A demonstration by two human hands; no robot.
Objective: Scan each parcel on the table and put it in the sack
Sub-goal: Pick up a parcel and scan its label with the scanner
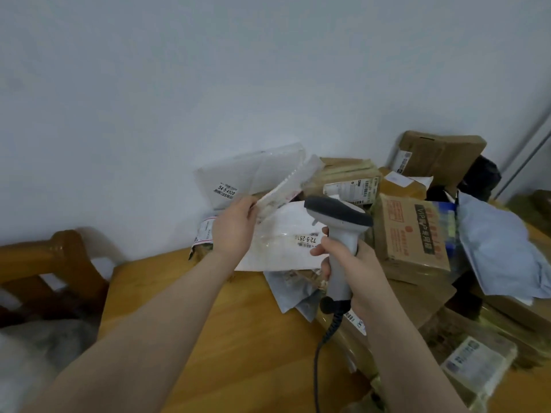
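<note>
My left hand (234, 226) grips a flat white poly-bag parcel (280, 242) by its upper left edge and holds it tilted above the wooden table (185, 338). The parcel carries a label reading 72-5-251. My right hand (348, 263) grips the handle of a grey and white barcode scanner (340, 222), whose head sits just right of the parcel's label. The scanner's coiled black cable (323, 347) hangs down over the table. A second white bag parcel (238, 180) labelled 54-5-4520 leans against the wall behind. The sack is out of sight.
Cardboard boxes (411, 234) and more bag parcels, one pale blue (501, 248), are heaped on the table's right half. A grey bag (293, 296) lies under the held parcel. A wooden chair frame (53, 257) stands at the left, with grey fabric (35, 347) below.
</note>
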